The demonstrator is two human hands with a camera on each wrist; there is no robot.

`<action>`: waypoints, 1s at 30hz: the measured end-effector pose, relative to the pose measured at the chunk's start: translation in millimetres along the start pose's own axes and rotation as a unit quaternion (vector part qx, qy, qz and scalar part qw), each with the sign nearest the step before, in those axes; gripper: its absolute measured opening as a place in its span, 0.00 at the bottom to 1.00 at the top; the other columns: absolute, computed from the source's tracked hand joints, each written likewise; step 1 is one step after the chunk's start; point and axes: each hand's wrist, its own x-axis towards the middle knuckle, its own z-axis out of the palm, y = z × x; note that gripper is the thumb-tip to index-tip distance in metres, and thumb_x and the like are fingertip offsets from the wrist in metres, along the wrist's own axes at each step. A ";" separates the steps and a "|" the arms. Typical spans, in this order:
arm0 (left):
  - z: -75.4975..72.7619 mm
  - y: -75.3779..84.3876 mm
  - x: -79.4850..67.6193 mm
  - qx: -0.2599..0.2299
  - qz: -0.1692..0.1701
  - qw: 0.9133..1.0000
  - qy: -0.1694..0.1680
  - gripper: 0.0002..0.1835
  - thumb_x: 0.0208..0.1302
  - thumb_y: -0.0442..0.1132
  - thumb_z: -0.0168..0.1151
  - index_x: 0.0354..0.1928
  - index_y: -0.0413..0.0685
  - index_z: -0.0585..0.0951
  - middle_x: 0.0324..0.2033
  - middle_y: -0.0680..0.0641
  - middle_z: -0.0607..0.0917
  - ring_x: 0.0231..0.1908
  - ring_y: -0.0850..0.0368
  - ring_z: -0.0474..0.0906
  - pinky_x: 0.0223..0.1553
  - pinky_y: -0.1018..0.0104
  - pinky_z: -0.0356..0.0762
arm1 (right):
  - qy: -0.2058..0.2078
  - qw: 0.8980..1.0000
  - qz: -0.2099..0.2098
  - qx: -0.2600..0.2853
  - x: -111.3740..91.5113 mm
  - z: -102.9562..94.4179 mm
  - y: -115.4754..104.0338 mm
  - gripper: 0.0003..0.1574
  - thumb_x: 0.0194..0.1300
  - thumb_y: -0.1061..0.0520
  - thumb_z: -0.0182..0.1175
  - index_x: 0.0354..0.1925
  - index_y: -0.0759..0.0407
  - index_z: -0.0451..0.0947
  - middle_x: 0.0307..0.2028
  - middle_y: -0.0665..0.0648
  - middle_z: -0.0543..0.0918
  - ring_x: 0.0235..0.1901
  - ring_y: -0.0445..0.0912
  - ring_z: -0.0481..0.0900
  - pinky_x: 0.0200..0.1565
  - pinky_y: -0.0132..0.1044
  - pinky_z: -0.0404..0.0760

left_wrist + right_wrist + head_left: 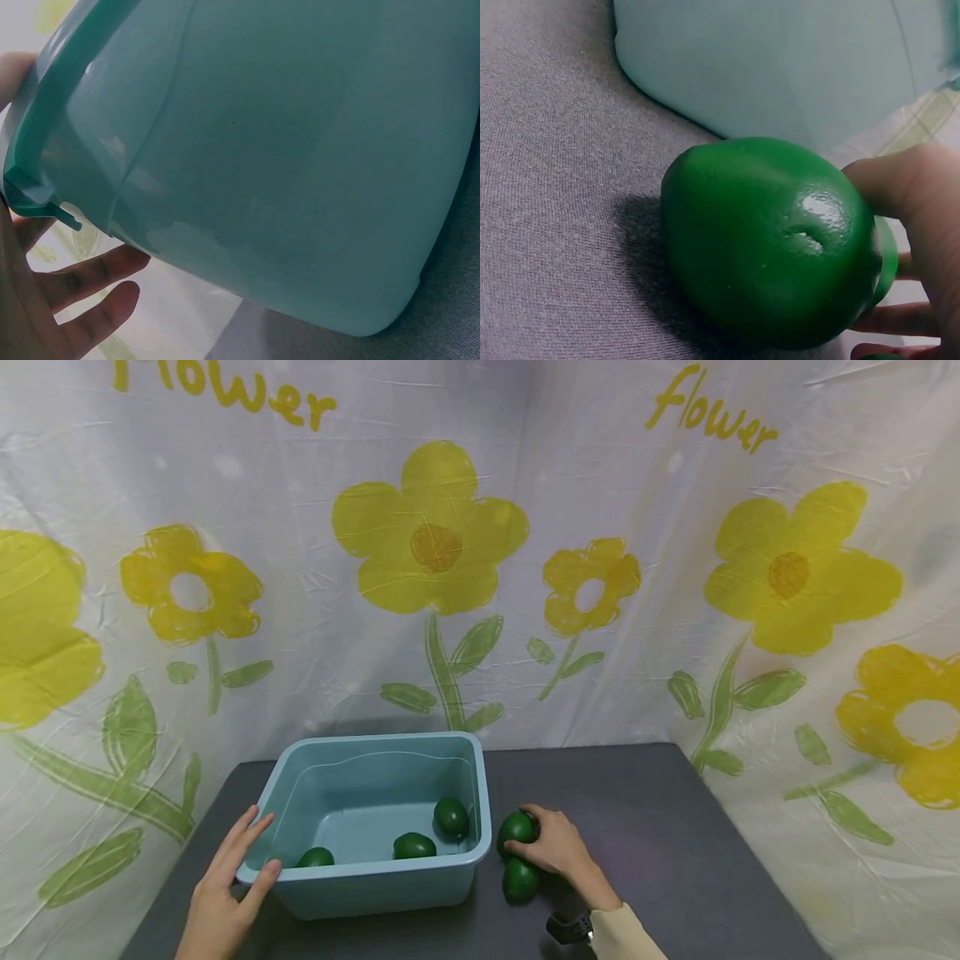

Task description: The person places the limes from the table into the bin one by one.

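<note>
A light blue plastic tub [375,883] stands on the dark table, with three glossy green fruits inside: one at the right wall [452,819], one near the front [415,846], and one at front left [315,857], partly hidden by the rim. My left hand [225,885] rests at the tub's front-left corner, fingers nearly straight along the side. Right of the tub, my right hand [553,843] curls thumb and fingers round a green fruit [516,832]. Closer to me, a second green fruit [521,881] sits beside it, large in the right wrist view [765,240].
The dark grey table [637,827] extends to the right of the tub. A white curtain [300,568] with yellow flowers hangs behind the table and along both sides. A bit of green shows under the right wrist, above a black band [568,928].
</note>
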 end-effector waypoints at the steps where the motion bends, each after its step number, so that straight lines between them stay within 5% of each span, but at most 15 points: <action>1: 0.1 -0.1 0.0 0.000 0.000 1.000 0.001 0.33 0.75 0.44 0.67 0.79 0.59 0.70 0.81 0.43 0.62 0.75 0.83 0.44 0.58 0.17 0.64 | 0.000 1.000 0.003 -0.002 0.0 -0.1 -0.2 0.46 0.57 0.37 0.77 0.66 0.58 0.80 0.47 0.60 0.87 0.44 0.57 0.82 0.39 0.54 0.83; 23: 1.8 -0.5 -2.6 -0.007 0.007 1.000 0.019 0.33 0.74 0.42 0.68 0.78 0.59 0.72 0.81 0.46 0.63 0.74 0.84 0.47 0.64 0.20 0.62 | 0.016 0.999 0.009 -0.037 3.3 1.5 3.2 0.46 0.55 0.34 0.76 0.65 0.56 0.81 0.46 0.60 0.87 0.42 0.55 0.81 0.40 0.55 0.81; 30: 1.3 1.0 -3.1 -0.003 0.004 1.000 0.024 0.33 0.74 0.41 0.68 0.79 0.60 0.72 0.81 0.49 0.63 0.74 0.83 0.48 0.77 0.49 0.55 | 0.033 0.999 0.013 -0.026 1.8 2.6 3.9 0.45 0.56 0.34 0.76 0.65 0.54 0.81 0.46 0.60 0.87 0.41 0.55 0.81 0.39 0.53 0.82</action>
